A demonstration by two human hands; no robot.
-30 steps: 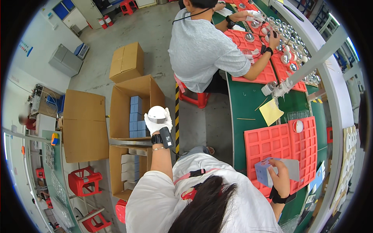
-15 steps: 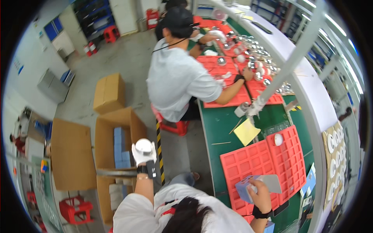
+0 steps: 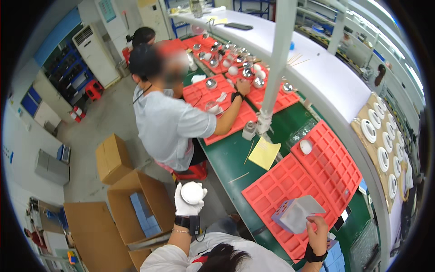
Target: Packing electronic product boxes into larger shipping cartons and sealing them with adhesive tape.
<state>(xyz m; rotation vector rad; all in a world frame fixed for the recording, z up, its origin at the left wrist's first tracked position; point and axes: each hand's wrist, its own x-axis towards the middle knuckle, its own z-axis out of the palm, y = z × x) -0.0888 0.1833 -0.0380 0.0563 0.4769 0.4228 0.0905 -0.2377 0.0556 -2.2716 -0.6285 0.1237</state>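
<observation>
- Green matting covers the long desk (image 3: 231, 156), which runs along a factory floor under a white shelf with a white post (image 3: 276, 59).
- The person's left hand (image 3: 188, 201), in a white glove, is raised over the floor beside the desk, fingers clenched around a white round dome (image 3: 192, 192).
- Below that hand stands an open cardboard box (image 3: 136, 213) with blue dividers inside; a shut carton (image 3: 113, 157) sits just beyond it.
- The right hand (image 3: 317, 229) grips the edge of a small pale box (image 3: 297, 214), flap open, held over a red compartment tray (image 3: 281, 190).
- A second red tray (image 3: 333, 163) lies beside the first and holds one white round piece (image 3: 306, 146); a yellow paper sheet (image 3: 264, 153) lies near it.
- Further along the desk a co-worker in a grey shirt (image 3: 170, 124) handles shiny parts on more red trays (image 3: 217, 97).
</observation>
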